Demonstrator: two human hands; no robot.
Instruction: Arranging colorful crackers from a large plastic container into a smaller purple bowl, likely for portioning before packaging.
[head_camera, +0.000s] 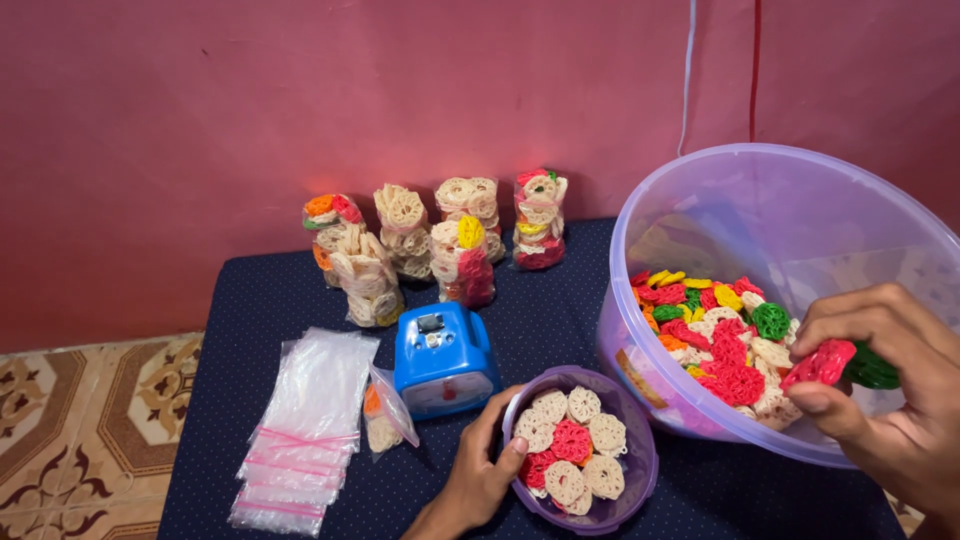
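Left hand cupped the small purple bowl rim, fingers curled, apparently to steady it beside the blue scale; right hand pinched red crackers inside the big tub, likely picking

Warm, even indoor light, moderately bright; soft shadows sit behind the packed bags at upper centre; faint glare on the large tub; right edge slightly soft.
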